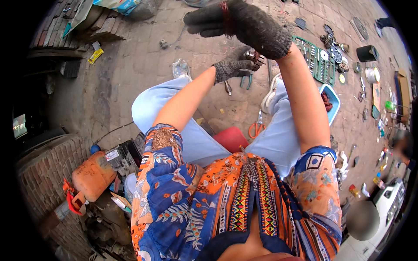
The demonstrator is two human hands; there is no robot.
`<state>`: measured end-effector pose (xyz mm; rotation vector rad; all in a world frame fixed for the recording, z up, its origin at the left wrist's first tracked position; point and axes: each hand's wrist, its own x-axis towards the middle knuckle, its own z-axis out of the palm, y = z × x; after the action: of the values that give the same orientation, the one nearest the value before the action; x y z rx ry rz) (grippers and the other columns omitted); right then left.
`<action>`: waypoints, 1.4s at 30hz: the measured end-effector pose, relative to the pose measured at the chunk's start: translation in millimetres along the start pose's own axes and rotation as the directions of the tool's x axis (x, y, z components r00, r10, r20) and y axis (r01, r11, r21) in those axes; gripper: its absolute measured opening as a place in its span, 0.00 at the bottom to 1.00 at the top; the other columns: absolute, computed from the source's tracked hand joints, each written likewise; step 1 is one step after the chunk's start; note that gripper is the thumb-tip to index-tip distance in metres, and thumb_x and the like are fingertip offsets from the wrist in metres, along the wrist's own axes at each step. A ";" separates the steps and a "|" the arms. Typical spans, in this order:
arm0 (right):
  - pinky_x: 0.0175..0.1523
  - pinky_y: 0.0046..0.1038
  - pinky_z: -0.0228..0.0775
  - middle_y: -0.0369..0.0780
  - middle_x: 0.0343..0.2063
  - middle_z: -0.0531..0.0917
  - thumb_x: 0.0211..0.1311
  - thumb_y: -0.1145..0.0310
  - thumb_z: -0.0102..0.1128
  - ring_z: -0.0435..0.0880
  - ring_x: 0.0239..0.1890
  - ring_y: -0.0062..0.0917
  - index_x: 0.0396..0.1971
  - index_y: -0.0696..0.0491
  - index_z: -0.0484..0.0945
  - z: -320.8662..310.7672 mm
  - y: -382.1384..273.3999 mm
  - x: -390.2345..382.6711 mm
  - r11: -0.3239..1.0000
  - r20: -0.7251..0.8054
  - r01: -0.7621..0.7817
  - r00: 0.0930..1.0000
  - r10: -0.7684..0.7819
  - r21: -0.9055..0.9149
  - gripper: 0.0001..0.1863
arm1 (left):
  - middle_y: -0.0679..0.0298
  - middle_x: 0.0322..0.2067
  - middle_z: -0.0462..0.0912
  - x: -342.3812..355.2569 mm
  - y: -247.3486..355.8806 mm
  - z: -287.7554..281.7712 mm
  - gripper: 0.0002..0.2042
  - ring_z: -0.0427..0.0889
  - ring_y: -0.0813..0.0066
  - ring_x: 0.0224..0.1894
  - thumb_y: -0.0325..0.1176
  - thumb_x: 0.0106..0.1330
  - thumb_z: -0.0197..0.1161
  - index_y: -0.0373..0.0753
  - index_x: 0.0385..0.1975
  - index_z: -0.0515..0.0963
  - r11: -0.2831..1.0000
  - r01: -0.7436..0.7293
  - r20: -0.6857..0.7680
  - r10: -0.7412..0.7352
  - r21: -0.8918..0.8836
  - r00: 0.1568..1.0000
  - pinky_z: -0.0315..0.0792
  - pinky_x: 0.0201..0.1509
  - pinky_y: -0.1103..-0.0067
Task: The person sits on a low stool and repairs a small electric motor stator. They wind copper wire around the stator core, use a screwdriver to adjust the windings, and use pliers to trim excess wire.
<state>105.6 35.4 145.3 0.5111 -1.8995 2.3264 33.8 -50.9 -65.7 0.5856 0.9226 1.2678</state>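
My left hand (233,67) in a dark knit glove is closed on a small cylindrical metal part (254,58) with prongs. Above it my right hand (237,24), also gloved, is raised with its fingers stretched out, holding nothing visible. Below my left hand lie green-handled pliers (246,82) and a wooden-handled tool (228,88) on the brick ground. Orange-handled scissors (257,129) lie between my knees, near a red pad (228,140) beneath me.
To the right are a green socket case (324,71), metal parts (335,54), a black bucket (366,53) and a blue tray (333,108). An orange container (92,176) and brick wall (48,178) are at lower left. Other people (402,145) appear at the right edge.
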 end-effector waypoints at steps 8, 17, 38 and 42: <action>0.64 0.37 0.56 0.49 0.54 0.70 0.64 0.42 0.39 0.68 0.58 0.36 0.55 0.64 0.64 -8.6 -14.1 -10.3 0.969 -0.404 0.229 0.881 -0.245 -0.089 0.38 | 0.63 0.45 0.74 10.5 17.5 12.7 0.26 0.76 0.70 0.47 0.27 0.55 0.65 0.39 0.55 0.64 0.933 -0.299 -0.169 0.268 -0.199 0.949 0.75 0.50 0.74; 0.61 0.31 0.61 0.45 0.55 0.71 0.49 0.65 0.67 0.71 0.56 0.34 0.53 0.56 0.69 -54.8 -16.1 -54.0 0.173 -0.327 -0.281 0.872 -0.366 -0.944 0.30 | 0.60 0.50 0.71 -29.5 87.6 16.4 0.31 0.74 0.69 0.51 0.25 0.51 0.67 0.39 0.57 0.62 0.813 -0.462 -0.191 0.546 0.354 0.815 0.74 0.53 0.75; 0.41 0.28 0.68 0.43 0.41 0.81 0.58 0.67 0.57 0.78 0.35 0.27 0.28 0.60 0.74 -27.6 -10.6 -56.5 0.398 -0.416 -0.458 0.889 0.192 -0.795 0.10 | 0.61 0.48 0.72 -56.5 124.0 25.8 0.34 0.74 0.72 0.49 0.28 0.44 0.73 0.37 0.54 0.65 0.690 -0.593 -0.282 0.717 0.415 0.637 0.73 0.51 0.79; 0.40 0.29 0.70 0.46 0.31 0.81 0.57 0.60 0.58 0.80 0.31 0.33 0.36 0.56 0.79 -26.7 -0.7 -55.6 0.505 -0.364 -0.290 0.930 -0.053 -0.813 0.15 | 0.61 0.48 0.72 -57.9 124.7 29.0 0.34 0.74 0.72 0.49 0.26 0.45 0.72 0.37 0.55 0.64 0.759 -0.599 -0.326 0.650 0.253 0.686 0.74 0.50 0.79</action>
<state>152.8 68.9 123.9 -0.1612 -2.5692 1.0580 -11.2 -74.5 65.3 0.8042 1.1992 2.0215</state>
